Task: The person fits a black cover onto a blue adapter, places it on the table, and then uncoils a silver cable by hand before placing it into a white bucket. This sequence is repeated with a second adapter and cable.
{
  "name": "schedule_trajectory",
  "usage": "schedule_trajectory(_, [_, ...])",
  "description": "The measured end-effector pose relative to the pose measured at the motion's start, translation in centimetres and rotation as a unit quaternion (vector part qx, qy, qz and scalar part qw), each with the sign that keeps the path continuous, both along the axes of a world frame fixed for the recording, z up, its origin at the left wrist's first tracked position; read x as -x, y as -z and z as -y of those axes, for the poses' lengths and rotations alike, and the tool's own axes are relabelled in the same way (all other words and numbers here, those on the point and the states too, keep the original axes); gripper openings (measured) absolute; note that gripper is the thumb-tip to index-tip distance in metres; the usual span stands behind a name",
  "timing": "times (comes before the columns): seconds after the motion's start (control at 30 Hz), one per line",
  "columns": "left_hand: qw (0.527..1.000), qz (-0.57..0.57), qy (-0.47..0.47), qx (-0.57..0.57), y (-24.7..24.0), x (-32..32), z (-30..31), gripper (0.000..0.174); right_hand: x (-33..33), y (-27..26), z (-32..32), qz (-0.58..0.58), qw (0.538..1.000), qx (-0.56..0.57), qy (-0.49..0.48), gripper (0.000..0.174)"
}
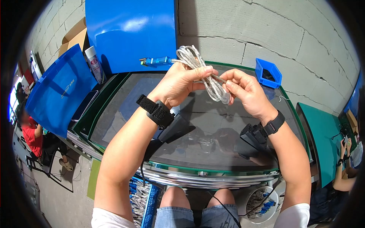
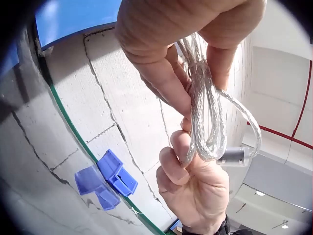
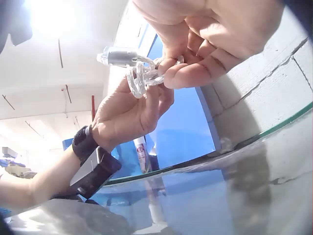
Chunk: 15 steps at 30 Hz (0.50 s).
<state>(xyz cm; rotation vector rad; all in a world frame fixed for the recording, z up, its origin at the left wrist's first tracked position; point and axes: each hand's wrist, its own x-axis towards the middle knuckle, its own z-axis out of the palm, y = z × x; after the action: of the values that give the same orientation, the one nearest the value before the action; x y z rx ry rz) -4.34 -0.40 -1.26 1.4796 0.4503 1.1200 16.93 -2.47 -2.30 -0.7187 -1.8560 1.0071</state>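
A clear braided cable [image 1: 215, 89] is coiled in a long bundle held above the dark table top. The left hand [image 1: 182, 81] grips the bundle around its middle, thumb across it, and a blue connector [image 1: 161, 60] sticks out to the left. At the bundle's lower end the right hand [image 1: 245, 91] pinches a strand between thumb and fingers. In the left wrist view a grey cylinder [image 2: 234, 156] on the cable hangs beside the loops; the right wrist view also shows this cylinder [image 3: 121, 57].
A small blue bin [image 1: 268, 73] stands at the back right, a spray can [image 1: 95, 64] at the back left. Below the table's front edge are a blue basket [image 1: 153, 201] and a white bucket [image 1: 274, 197], both holding cables. People sit at both sides.
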Motion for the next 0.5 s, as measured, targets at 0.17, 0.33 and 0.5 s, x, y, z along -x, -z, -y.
schedule_trajectory(0.17, [0.999, 0.012, -0.030, 0.004, 0.2, -0.2, -0.1, 0.029, 0.5, 0.1, 0.4, 0.001, 1.000, 0.004, -0.002, 0.021])
schedule_trajectory(0.33, [0.991, 0.034, -0.121, 0.034, 0.4, 0.0, -0.4, 0.027, 0.6, -0.2, 0.3, 0.093, 0.931, -0.341, 0.095, 0.024])
schedule_trajectory(0.5, [0.994, 0.011, -0.106, 0.020, 0.2, 0.0, -0.2, 0.032, 0.5, -0.5, 1.2, 0.118, 0.958, -0.243, 0.097, 0.023])
